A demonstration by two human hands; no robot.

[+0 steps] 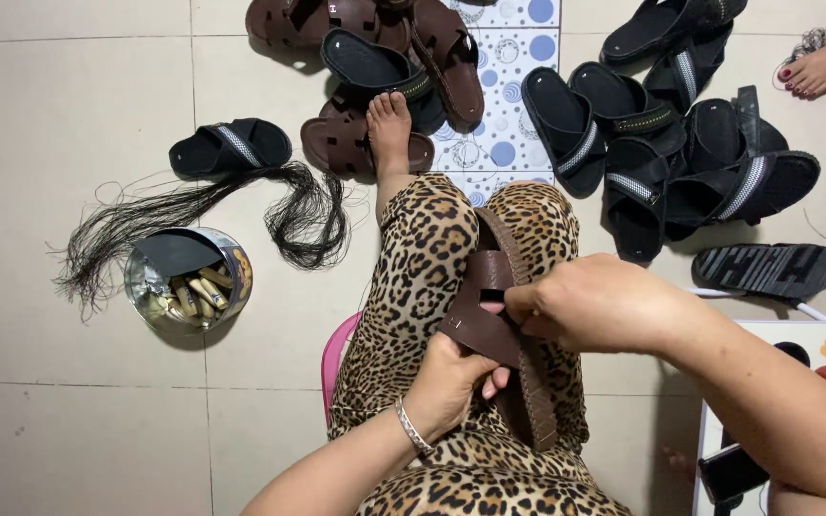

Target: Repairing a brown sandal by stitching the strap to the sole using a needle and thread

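Across my lap lies the brown sandal (501,334), its long axis running away from me toward my knees. My left hand (446,382) clasps it from beneath, fingers curled shut on the sole; my right hand (595,304), nearer the strap, pinches it closed.

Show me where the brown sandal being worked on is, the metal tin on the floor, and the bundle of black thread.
brown sandal (489,330): head view, on its wide strap.
metal tin (145,287): head view, on its left rim.
bundle of black thread (203,196): head view, mid-bundle on the floor.
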